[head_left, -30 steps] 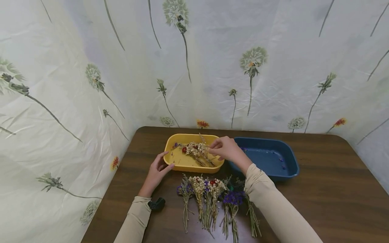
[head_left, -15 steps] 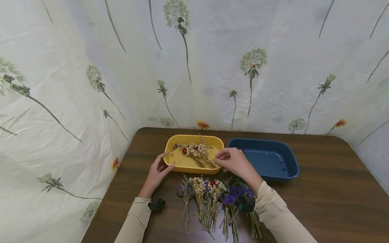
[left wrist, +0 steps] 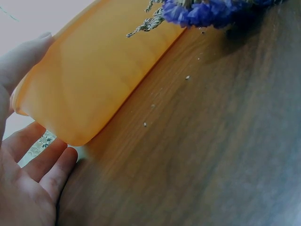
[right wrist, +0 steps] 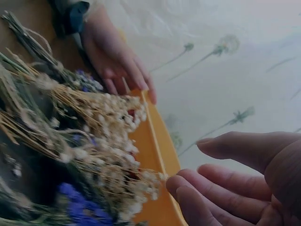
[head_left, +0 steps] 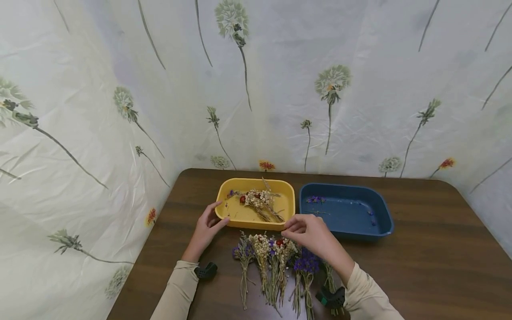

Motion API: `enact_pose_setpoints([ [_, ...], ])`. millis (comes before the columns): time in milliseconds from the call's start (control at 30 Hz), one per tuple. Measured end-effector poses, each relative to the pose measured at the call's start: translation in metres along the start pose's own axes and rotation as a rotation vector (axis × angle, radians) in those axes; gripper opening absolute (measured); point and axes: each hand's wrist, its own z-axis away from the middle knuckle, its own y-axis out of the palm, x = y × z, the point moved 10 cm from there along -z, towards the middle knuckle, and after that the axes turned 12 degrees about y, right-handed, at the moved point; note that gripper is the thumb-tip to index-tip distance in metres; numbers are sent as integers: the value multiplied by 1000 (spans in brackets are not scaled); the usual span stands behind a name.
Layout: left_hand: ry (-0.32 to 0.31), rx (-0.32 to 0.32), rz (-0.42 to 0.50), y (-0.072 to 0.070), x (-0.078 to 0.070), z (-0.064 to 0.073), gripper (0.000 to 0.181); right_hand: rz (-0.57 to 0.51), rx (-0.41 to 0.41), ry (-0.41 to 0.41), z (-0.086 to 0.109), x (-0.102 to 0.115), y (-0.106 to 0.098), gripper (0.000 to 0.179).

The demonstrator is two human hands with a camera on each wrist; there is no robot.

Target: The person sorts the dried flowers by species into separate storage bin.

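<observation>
My left hand (head_left: 207, 229) rests at the left end of a yellow tray (head_left: 244, 222), its thumb and fingers spread across the corner. In the left wrist view those fingers (left wrist: 59, 172) lie fairly straight beside the tray wall. Inside the tray are dried flowers (head_left: 262, 202) with cream heads, a red bloom and tan stems. Over the tray's near right corner is my right hand (head_left: 310, 233), fingers bent loosely. The right wrist view shows its thumb apart from the fingers (right wrist: 230, 188), with nothing between them. Close below it lies a row of several tied dried-flower bundles (head_left: 262, 249).
A blue tray (head_left: 348, 231) stands right of the yellow one, holding purple petals (head_left: 316, 199) and a thin sprig. Purple bundles (head_left: 307, 262) lie at the row's right side, partly behind the right arm. The dark wooden table (head_left: 432, 222) backs onto a floral curtain (head_left: 280, 89).
My right hand has drawn back from the dried flowers inside the yellow tray toward the near right corner, uncovering the blue tray's left end. The left hand and both trays have stayed put.
</observation>
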Motion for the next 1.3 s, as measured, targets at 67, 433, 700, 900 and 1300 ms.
enact_pose_setpoints([
  [67, 5, -2, 1, 0, -1, 0, 63, 10, 8, -4, 5, -2, 4, 20],
  [433, -8, 1, 2, 0, 0, 0, 64, 28, -163, 23, 29, -16, 2, 9],
  [700, -2, -1, 8, 1, -1, 0, 63, 27, -221, 31, 42, -24, 10, 12],
  [900, -9, -4, -3, -1, -1, 1, 64, 56, -164, -5, 46, -27, 26, 11],
  [1300, -19, -12, -9, 0, -2, 0, 63, 316, -177, -82, 46, -28, 51, 20],
])
